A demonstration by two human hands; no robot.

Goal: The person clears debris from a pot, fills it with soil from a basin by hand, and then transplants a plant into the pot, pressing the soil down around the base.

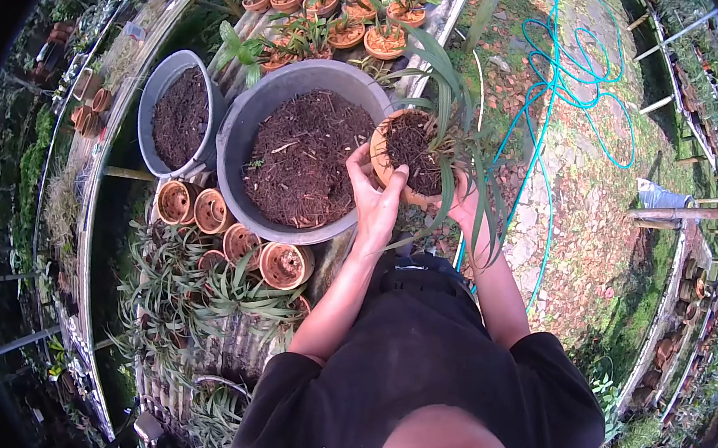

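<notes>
A clay pot (381, 154) filled with dark soil is held up in both hands, beside the right rim of a large grey tub. It tilts toward me, and a plant with long strap-like leaves (442, 78) leans out over its right side. My left hand (374, 201) grips the pot's near left side, thumb over the rim. On the right side, my right hand (463, 201) is closed around the pot, its fingers partly hidden by leaves. The grey tub (240, 196) holds brown potting mix (309, 155) with woody bits.
A smaller grey bucket (144, 115) of soil stands left of the tub. Several clay pots (285, 266) lie below it, near loose strap-leaved plants (175, 285). Potted plants (384, 40) crowd the bench's far end. A turquoise hose (553, 84) tangles over the ground at right.
</notes>
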